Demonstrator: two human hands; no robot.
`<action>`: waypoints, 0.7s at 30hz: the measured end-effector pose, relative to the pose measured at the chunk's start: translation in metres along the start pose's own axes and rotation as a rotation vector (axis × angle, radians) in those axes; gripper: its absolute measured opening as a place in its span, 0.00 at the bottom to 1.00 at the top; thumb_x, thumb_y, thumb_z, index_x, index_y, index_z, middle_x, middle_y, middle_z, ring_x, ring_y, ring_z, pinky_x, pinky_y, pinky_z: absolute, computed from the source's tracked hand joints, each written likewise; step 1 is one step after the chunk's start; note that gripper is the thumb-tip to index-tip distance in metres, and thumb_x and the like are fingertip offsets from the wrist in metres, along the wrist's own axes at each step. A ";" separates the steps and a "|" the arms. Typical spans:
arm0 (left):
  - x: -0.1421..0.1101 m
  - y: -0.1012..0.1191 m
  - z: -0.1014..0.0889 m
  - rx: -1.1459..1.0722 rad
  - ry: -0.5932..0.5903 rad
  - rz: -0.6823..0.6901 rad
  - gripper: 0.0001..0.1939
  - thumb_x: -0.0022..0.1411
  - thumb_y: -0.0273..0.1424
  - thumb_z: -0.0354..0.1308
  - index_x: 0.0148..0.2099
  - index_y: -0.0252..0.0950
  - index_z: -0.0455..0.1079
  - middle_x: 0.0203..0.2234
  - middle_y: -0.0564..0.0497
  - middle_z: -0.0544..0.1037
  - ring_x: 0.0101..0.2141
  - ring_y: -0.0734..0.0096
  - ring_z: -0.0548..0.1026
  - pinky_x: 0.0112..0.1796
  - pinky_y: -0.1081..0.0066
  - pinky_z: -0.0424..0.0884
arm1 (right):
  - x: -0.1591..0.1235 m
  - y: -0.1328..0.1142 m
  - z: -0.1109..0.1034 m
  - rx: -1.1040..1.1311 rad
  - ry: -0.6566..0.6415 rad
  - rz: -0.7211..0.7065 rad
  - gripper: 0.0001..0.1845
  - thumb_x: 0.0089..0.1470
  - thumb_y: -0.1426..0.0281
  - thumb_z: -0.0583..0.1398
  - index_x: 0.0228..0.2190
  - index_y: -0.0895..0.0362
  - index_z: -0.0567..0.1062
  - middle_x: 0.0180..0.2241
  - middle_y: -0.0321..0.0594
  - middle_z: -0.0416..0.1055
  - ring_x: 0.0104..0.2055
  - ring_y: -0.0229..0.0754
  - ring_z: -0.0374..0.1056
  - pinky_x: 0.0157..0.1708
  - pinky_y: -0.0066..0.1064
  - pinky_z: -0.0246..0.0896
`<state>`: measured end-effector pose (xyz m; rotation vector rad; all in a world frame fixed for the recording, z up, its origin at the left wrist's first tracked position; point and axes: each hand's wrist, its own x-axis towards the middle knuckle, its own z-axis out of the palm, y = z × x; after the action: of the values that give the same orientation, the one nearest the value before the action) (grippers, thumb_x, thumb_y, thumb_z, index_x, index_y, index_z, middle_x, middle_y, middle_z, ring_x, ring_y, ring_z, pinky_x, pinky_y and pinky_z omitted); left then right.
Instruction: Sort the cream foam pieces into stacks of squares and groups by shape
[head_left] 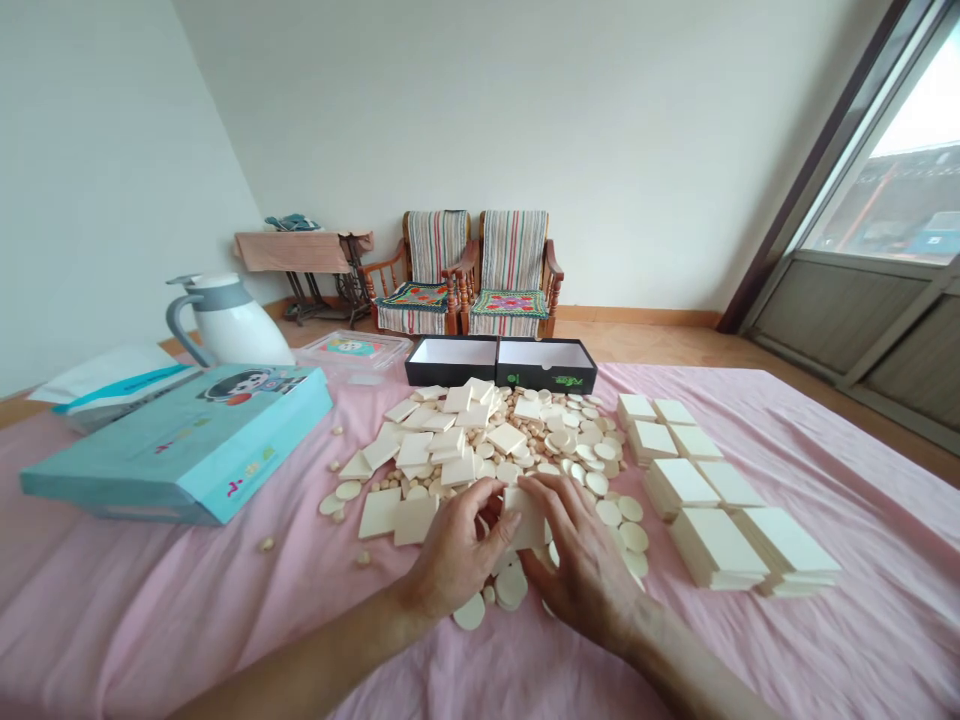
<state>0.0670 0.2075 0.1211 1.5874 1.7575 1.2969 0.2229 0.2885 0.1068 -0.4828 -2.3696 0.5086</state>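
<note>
Between both hands, just over the near side of a mixed pile, are pale square wooden tiles [527, 520]. My left hand [466, 540] is closed on their left side, thumb on the face. The fingers of my right hand [583, 560] curl round the right and upper edges. How many tiles lie in the grip, I cannot tell. Beneath and beyond the hands spreads the pile of square tiles [415, 450], round wooden discs [634, 537] and small wooden beads [525, 408]. Off to the right stand several neat stacks of square tiles [720, 540] in two columns.
A turquoise box [180, 440] lies at left, with a white and grey jug [240, 325] behind it. Two black open boxes [546, 375] and a clear plastic case [356, 350] sit beyond the pile on the pink cloth [300, 620]. Two wooden chairs [514, 265] stand by the wall.
</note>
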 end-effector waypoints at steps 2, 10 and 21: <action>0.000 0.000 -0.011 0.046 0.020 0.008 0.14 0.61 0.37 0.56 0.47 0.37 0.70 0.35 0.49 0.79 0.32 0.70 0.76 0.33 0.73 0.71 | -0.001 0.002 0.001 -0.011 -0.004 0.012 0.38 0.46 0.78 0.58 0.58 0.49 0.54 0.51 0.49 0.61 0.53 0.56 0.58 0.50 0.53 0.61; 0.007 -0.009 -0.031 0.076 -0.049 -0.011 0.13 0.62 0.39 0.55 0.42 0.37 0.74 0.33 0.48 0.79 0.32 0.67 0.76 0.33 0.71 0.72 | 0.002 0.003 0.004 -0.010 0.006 0.017 0.35 0.45 0.76 0.59 0.56 0.52 0.57 0.50 0.48 0.62 0.50 0.53 0.60 0.48 0.49 0.63; 0.011 -0.006 0.010 -0.061 -0.008 -0.028 0.11 0.59 0.39 0.58 0.37 0.35 0.70 0.29 0.51 0.78 0.30 0.68 0.75 0.32 0.72 0.70 | 0.000 0.001 0.000 -0.085 0.053 0.012 0.33 0.46 0.73 0.59 0.55 0.56 0.60 0.50 0.49 0.62 0.51 0.53 0.58 0.50 0.49 0.58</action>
<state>0.0695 0.2223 0.1140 1.5272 1.7125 1.3165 0.2234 0.2891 0.1061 -0.5422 -2.3461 0.3972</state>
